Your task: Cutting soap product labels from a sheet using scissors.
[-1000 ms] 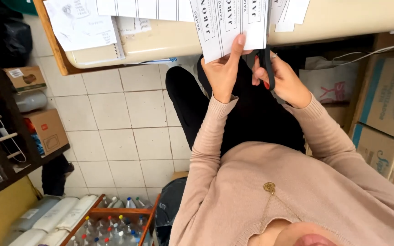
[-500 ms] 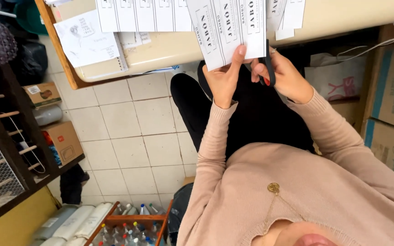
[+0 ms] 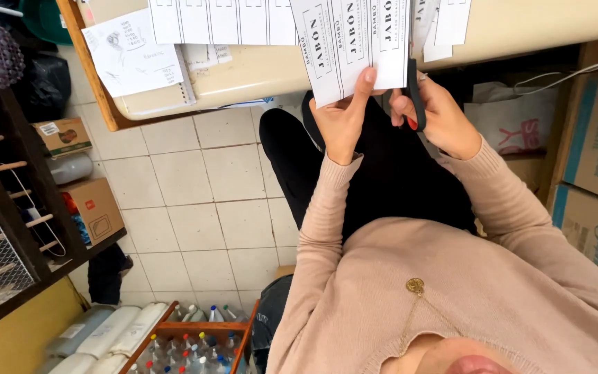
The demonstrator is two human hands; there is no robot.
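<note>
Mid-cut: left hand (image 3: 340, 121) pinching the white printed paper sheet of label strips (image 3: 351, 41) at its lower edge, just below the cream table edge (image 3: 243, 76). Right hand (image 3: 437, 118) clenched on black-handled scissors (image 3: 415, 93), beside the sheet's right edge. Next, probably: straight snip along the printed line.

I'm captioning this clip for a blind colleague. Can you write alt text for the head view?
The left hand holds a white sheet of printed labels while the right hand works black scissors along its edge, beside a cream table above a tiled floor.
</note>
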